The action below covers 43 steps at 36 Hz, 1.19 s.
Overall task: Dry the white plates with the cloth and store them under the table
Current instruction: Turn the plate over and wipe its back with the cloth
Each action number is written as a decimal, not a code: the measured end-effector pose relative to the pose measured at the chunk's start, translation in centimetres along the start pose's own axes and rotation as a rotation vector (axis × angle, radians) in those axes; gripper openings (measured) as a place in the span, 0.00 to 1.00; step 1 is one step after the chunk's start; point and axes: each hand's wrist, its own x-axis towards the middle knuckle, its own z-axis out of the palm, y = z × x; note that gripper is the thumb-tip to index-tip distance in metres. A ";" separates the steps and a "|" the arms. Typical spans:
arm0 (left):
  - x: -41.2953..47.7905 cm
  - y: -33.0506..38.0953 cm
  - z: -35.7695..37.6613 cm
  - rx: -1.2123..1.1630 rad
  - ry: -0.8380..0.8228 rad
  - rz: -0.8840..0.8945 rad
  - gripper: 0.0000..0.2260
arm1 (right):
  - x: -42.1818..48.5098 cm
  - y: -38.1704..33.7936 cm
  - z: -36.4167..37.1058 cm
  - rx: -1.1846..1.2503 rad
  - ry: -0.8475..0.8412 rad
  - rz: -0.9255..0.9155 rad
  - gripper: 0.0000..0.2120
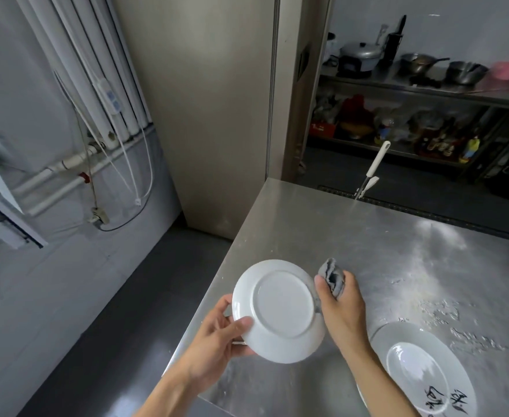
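Left grip [217, 338] (bare hand, forearm coming up from the btm edge) holds plate [277, 311] by its near-left rim: thumb on the underside, fingers curled behind the edge. Plate is white, tilted up off the bench [367, 230], underside w/ foot ring facing the camera, hanging over the bench's near-left corner. Right grip [342, 308] is at the plate's right rim, closed round a bunched grey cloth [333, 278]; the wad pokes out above the thumb and touches the plate's edge. Right of the plate and nearer the camera, 2nd plate [416, 371] lies flat, face up, on the bench, w/ black handwriting on its near part (can't read it). Beyond the plate, at the bench's far edge, a white-handled tool [373, 167] sticks up at a slant; what kind, can't tell. Farther back and right of the plate, a steel rack [428, 85] carries pots and pans on top, bottles and bags on its lower shelf. Left of the plate, past dark floor [111, 311], white pipes [96, 85] and cables run down a grey wall.
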 end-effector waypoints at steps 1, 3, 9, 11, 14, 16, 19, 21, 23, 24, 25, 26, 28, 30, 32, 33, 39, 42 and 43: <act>0.0 0.0 0.1 -0.001 0.011 0.001 0.22 | -0.4 -0.3 0.2 -0.040 -0.004 -0.065 0.12; 0.2 -0.1 0.2 0.011 0.034 0.006 0.24 | -1.5 -0.6 0.9 -0.179 -0.091 -0.226 0.18; 0.5 0.0 1.1 0.086 0.070 0.040 0.22 | -3.4 -2.6 3.3 -0.292 -0.362 -0.373 0.13; 0.5 0.1 1.2 0.066 0.098 0.057 0.23 | -3.8 -2.8 3.5 -0.286 -0.504 -0.434 0.13; 0.5 0.6 0.8 0.029 0.147 0.098 0.24 | -3.9 -2.9 2.5 -0.256 -0.634 -0.505 0.10; 0.4 0.9 0.3 0.022 0.152 0.117 0.24 | -3.5 -2.6 1.6 -0.270 -0.608 -0.520 0.07; 0.1 1.2 -0.4 0.016 0.156 0.116 0.25 | -2.4 -2.0 0.9 -0.289 -0.515 -0.496 0.06; -0.1 1.2 -0.4 0.032 0.132 0.110 0.25 | -1.6 -2.1 1.1 -0.318 -0.436 -0.465 0.07; -0.2 1.1 -0.4 0.058 0.108 0.104 0.25 | -1.1 -2.5 1.6 -0.341 -0.362 -0.444 0.08; -0.2 0.9 -0.2 0.072 0.101 0.101 0.24 | -1.1 -2.8 1.9 -0.348 -0.342 -0.454 0.09; -0.2 0.8 -0.1 0.082 0.099 0.098 0.24 | -1.3 -3.2 2.3 -0.347 -0.344 -0.480 0.10; -0.1 0.8 0.1 0.087 0.099 0.095 0.24 | -1.7 -3.5 2.7 -0.333 -0.381 -0.523 0.11; -0.1 0.7 0.4 0.084 0.105 0.091 0.23 | -2.6 -3.8 3.1 -0.300 -0.523 -0.593 0.12; -0.1 0.7 0.4 0.063 0.122 0.093 0.23 | -2.7 -3.5 3.0 -0.292 -0.574 -0.601 0.12; -0.1 0.7 0.1 0.025 0.150 0.099 0.23 | -1.9 -2.7 2.5 -0.274 -0.427 -0.543 0.10; -0.2 0.8 -0.1 0.005 0.166 0.105 0.24 | -1.4 -2.2 2.1 -0.256 -0.325 -0.493 0.10; 0.0 1.2 -0.5 -0.103 0.212 0.180 0.22 | -1.8 -1.0 1.7 -0.026 -0.184 -0.357 0.14; 0.3 1.1 -0.2 -0.127 0.239 0.206 0.21 | -3.0 -0.8 2.2 -0.037 -0.305 -0.493 0.12; 0.3 1.0 0.0 -0.132 0.242 0.209 0.21 | -2.8 -0.8 2.3 -0.025 -0.272 -0.469 0.12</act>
